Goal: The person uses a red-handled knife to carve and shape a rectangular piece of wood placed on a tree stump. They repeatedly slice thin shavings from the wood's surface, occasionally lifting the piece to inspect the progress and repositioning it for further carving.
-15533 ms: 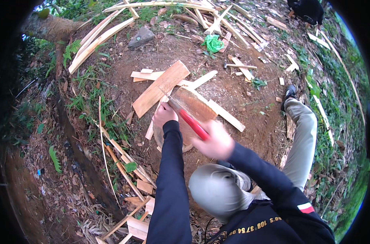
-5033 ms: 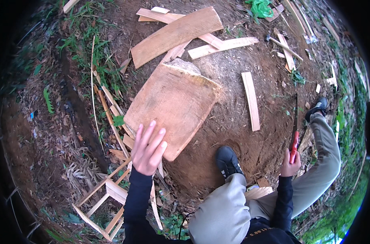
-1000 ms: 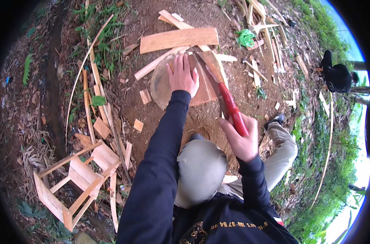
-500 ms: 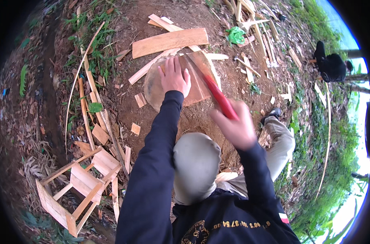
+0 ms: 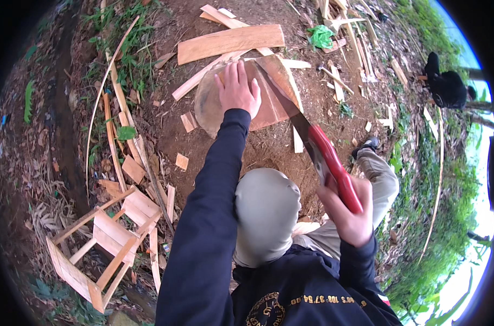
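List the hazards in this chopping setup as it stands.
1. The left hand lies flat on the wooden slab, close beside the blade of the red-handled machete; a glancing stroke could hit the fingers.
2. The right hand holds the machete above the bent knee; a slip could swing it toward the leg.
3. Loose offcuts on the dirt could upset footing.
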A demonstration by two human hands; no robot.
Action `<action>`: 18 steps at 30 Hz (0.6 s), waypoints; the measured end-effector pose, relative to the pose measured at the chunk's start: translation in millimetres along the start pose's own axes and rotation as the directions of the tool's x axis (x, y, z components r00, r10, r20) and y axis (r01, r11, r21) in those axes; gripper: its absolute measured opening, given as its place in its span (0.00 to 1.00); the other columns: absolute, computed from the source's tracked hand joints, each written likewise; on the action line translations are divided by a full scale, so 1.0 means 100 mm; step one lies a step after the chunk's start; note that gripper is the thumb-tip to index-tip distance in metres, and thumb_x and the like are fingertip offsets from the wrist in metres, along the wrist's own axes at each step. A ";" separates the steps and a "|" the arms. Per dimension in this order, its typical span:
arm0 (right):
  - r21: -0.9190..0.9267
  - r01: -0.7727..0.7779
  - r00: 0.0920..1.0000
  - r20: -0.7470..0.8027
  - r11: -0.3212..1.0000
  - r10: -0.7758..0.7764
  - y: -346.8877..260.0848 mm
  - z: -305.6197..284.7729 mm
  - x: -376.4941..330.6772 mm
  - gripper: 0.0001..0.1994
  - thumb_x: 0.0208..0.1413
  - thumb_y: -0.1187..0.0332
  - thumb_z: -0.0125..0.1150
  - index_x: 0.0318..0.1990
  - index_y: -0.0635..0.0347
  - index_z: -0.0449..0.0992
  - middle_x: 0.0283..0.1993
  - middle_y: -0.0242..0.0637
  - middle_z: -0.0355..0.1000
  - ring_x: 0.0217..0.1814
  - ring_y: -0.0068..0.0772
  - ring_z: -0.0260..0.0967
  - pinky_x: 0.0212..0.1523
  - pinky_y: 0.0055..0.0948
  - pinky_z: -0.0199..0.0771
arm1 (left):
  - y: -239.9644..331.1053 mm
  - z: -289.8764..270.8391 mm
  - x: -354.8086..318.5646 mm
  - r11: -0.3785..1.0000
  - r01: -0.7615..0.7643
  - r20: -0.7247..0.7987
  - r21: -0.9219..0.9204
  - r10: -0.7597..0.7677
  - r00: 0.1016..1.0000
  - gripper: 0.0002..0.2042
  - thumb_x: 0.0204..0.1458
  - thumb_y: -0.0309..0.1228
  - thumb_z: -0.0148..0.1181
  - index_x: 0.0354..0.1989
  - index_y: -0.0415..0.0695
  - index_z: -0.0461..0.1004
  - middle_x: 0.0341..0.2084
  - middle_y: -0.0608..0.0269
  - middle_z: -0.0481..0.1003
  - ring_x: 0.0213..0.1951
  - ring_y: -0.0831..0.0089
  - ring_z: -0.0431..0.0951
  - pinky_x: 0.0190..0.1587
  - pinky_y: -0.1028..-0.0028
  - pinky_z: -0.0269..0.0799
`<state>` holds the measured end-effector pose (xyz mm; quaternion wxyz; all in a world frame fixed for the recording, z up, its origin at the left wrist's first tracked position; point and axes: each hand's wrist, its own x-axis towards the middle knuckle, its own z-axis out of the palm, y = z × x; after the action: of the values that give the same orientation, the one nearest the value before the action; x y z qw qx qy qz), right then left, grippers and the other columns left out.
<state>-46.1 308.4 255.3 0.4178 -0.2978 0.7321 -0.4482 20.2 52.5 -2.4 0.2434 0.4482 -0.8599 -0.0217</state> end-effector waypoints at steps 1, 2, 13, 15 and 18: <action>0.004 -0.014 1.000 0.009 1.000 0.014 0.01 0.07 0.17 0.13 0.51 0.73 0.63 0.19 0.63 0.67 0.14 0.27 0.58 0.19 0.15 0.54 0.20 0.26 0.56 | -0.02 -0.01 -0.02 1.000 0.006 0.004 -0.004 -0.006 1.000 0.29 0.58 0.42 0.50 0.65 0.39 0.61 0.64 0.51 0.62 0.69 0.56 0.57 0.69 0.43 0.46; -0.067 0.086 0.996 0.007 0.994 -0.086 0.16 0.20 0.45 0.12 0.50 0.72 0.62 0.20 0.65 0.67 0.13 0.30 0.58 0.19 0.16 0.54 0.20 0.27 0.57 | -0.07 0.01 -0.03 1.000 0.006 -0.001 -0.001 -0.006 1.000 0.30 0.57 0.42 0.51 0.65 0.39 0.61 0.63 0.51 0.62 0.69 0.56 0.56 0.70 0.43 0.45; -0.045 0.104 0.994 0.015 0.994 -0.104 0.12 0.36 0.55 0.12 0.47 0.71 0.61 0.18 0.65 0.66 0.13 0.37 0.58 0.16 0.24 0.58 0.21 0.33 0.61 | -0.02 -0.04 -0.07 1.000 0.008 0.009 -0.017 -0.008 1.000 0.30 0.57 0.42 0.51 0.66 0.39 0.60 0.63 0.51 0.62 0.69 0.56 0.56 0.69 0.43 0.46; -0.087 0.174 0.984 0.057 0.981 -0.170 0.00 0.49 0.76 0.12 0.47 0.70 0.61 0.19 0.65 0.66 0.13 0.37 0.58 0.16 0.25 0.58 0.21 0.35 0.62 | 0.04 0.03 0.00 0.999 0.004 0.047 -0.043 -0.002 0.999 0.31 0.56 0.42 0.52 0.66 0.39 0.60 0.63 0.50 0.62 0.69 0.55 0.57 0.69 0.43 0.46; -0.145 0.187 0.975 -0.096 0.972 -0.202 0.19 0.50 0.80 0.12 0.46 0.70 0.61 0.19 0.64 0.65 0.12 0.40 0.58 0.14 0.30 0.58 0.21 0.37 0.63 | -0.01 0.04 0.01 0.999 -0.003 0.022 -0.044 0.004 1.000 0.31 0.56 0.42 0.51 0.66 0.39 0.60 0.64 0.48 0.62 0.68 0.54 0.58 0.69 0.42 0.46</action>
<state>-41.3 231.1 198.0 0.3096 -0.3707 0.7498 -0.4524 18.5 50.2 -5.6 0.2436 0.4408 -0.8627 -0.0451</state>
